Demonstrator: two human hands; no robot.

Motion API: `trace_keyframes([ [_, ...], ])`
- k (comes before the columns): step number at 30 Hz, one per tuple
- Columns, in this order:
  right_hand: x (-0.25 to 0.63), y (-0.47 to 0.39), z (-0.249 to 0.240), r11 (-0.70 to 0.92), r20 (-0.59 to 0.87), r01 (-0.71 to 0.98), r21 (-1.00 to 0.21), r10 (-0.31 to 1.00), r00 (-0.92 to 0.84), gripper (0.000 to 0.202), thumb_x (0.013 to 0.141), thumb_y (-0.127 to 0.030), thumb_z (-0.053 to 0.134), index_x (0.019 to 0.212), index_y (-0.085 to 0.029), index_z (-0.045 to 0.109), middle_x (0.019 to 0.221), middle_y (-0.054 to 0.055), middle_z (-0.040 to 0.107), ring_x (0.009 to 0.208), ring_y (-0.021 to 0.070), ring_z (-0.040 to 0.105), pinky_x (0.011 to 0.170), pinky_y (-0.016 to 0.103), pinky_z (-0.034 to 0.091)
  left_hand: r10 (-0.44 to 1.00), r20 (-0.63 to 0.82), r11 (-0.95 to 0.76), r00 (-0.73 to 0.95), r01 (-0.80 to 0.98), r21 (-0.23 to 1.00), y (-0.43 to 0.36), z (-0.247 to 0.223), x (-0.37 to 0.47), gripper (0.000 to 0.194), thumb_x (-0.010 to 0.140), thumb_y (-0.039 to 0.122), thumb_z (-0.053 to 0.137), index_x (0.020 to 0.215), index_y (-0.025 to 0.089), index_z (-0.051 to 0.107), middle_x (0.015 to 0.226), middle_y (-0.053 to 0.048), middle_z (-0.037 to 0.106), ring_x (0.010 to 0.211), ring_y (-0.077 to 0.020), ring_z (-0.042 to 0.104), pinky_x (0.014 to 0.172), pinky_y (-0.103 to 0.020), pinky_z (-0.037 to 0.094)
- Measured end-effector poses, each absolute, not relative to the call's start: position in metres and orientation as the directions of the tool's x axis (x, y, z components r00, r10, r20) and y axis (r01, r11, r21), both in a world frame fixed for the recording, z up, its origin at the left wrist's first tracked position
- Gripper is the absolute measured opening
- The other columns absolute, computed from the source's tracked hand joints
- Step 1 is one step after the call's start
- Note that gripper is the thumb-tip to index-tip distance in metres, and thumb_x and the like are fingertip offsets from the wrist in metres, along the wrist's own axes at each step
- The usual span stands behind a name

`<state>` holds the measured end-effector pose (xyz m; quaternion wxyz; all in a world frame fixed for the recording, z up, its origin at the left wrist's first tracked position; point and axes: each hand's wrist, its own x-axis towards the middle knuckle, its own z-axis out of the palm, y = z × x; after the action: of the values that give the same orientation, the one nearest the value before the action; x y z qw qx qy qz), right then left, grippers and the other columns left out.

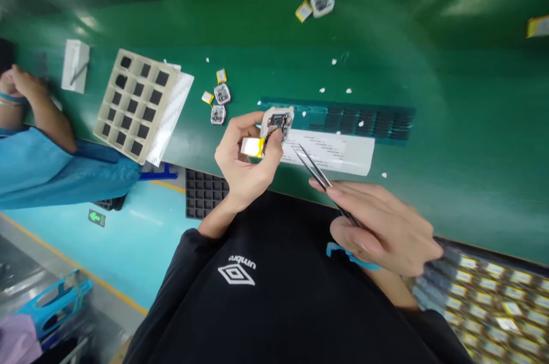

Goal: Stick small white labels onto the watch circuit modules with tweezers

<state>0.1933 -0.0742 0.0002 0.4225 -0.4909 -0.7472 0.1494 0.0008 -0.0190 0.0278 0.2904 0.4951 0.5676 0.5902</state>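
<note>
My left hand [244, 161] pinches a small board [278, 121] with a yellow cell [252, 147] hanging beside my thumb, held above the green surface [429, 66]. My right hand [381, 226] is closed on tweezers [315, 169], whose long axis runs up-left, tips just short of the board. A compartment tray [135, 103] lies well left.

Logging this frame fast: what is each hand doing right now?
Left hand: closed on a small white-framed circuit module with a yellow battery pack.
Right hand: closed on thin metal tweezers.
</note>
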Motion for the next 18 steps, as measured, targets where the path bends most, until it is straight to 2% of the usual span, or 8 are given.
trace_keyframes([
  [2,0.185,-0.062,-0.003,0.579,0.662,0.574,-0.580,0.745,-0.082,0.015,0.105,-0.028,0.064,0.111,-0.026,0.077,0.086,0.001,0.082,0.076,0.0199,0.080,0.063,0.029,0.064,0.958,0.130,-0.054,-0.254,0.285,0.957,-0.012,0.015,-0.014,0.020,0.093,0.035,0.075,0.108,0.022,0.070,0.066,0.007,0.056,0.050,-0.0090,0.058,0.050,-0.023,0.044],
  [3,0.184,-0.056,-0.005,0.576,0.697,0.588,-0.568,0.716,-0.028,0.012,0.100,-0.021,0.071,0.110,-0.024,0.077,0.085,0.001,0.082,0.072,0.0191,0.079,0.062,0.028,0.063,0.981,0.041,0.030,-0.191,0.356,0.934,-0.005,0.009,-0.022,0.021,0.093,0.035,0.073,0.109,0.021,0.071,0.066,0.007,0.057,0.052,-0.0098,0.061,0.052,-0.023,0.046],
  [5,0.190,-0.047,-0.013,0.452,0.653,0.639,-0.622,0.750,0.105,0.013,0.093,-0.014,0.078,0.102,-0.022,0.077,0.083,0.000,0.081,0.066,0.0185,0.078,0.060,0.027,0.063,0.991,-0.098,0.133,-0.094,0.510,0.850,0.017,-0.004,-0.039,0.021,0.092,0.029,0.070,0.110,0.019,0.072,0.066,0.006,0.060,0.053,-0.0114,0.064,0.054,-0.023,0.048],
  [7,0.205,-0.044,-0.022,0.305,0.567,0.651,-0.695,0.789,0.235,0.003,0.095,-0.020,0.078,0.097,-0.020,0.077,0.079,0.001,0.080,0.062,0.0189,0.077,0.059,0.028,0.062,0.991,-0.112,0.133,-0.072,0.593,0.794,0.050,-0.012,-0.053,0.021,0.090,0.023,0.070,0.109,0.015,0.073,0.068,0.003,0.064,0.053,-0.0121,0.064,0.056,-0.023,0.048],
  [9,0.224,-0.047,-0.030,0.235,0.541,0.674,-0.700,0.790,0.287,0.010,0.101,-0.024,0.071,0.095,-0.018,0.076,0.075,0.001,0.077,0.058,0.0172,0.074,0.056,0.026,0.059,0.993,-0.097,0.120,-0.072,0.664,0.738,0.090,-0.012,-0.063,0.022,0.090,0.023,0.071,0.111,0.015,0.074,0.078,-0.001,0.072,0.059,-0.0129,0.066,0.064,-0.024,0.052],
  [13,0.256,-0.060,-0.035,0.251,0.630,0.765,-0.594,0.736,0.248,0.027,0.106,-0.021,0.059,0.082,-0.017,0.072,0.073,0.003,0.075,0.056,0.0150,0.067,0.054,0.024,0.050,0.987,-0.092,0.158,-0.129,0.813,0.560,0.169,-0.002,-0.075,0.024,0.092,0.021,0.073,0.116,0.016,0.075,0.101,-0.007,0.080,0.089,-0.0204,0.074,0.091,-0.033,0.056],
  [16,0.265,-0.065,-0.034,0.285,0.710,0.825,-0.488,0.679,0.185,0.018,0.100,-0.019,0.067,0.083,-0.018,0.071,0.071,0.003,0.073,0.058,0.0170,0.064,0.056,0.027,0.047,0.984,-0.068,0.180,-0.167,0.891,0.417,0.208,0.009,-0.074,0.026,0.097,0.027,0.073,0.120,0.014,0.071,0.122,-0.011,0.075,0.117,-0.0263,0.070,0.107,-0.048,0.054],
  [18,0.263,-0.066,-0.035,0.289,0.739,0.849,-0.443,0.654,0.162,0.013,0.099,-0.016,0.069,0.086,-0.019,0.070,0.073,0.003,0.073,0.059,0.0179,0.063,0.057,0.029,0.048,0.991,-0.037,0.136,-0.132,0.924,0.357,0.221,0.016,-0.061,0.032,0.100,0.037,0.070,0.124,0.014,0.069,0.131,-0.012,0.070,0.124,-0.0272,0.067,0.109,-0.053,0.055],
])
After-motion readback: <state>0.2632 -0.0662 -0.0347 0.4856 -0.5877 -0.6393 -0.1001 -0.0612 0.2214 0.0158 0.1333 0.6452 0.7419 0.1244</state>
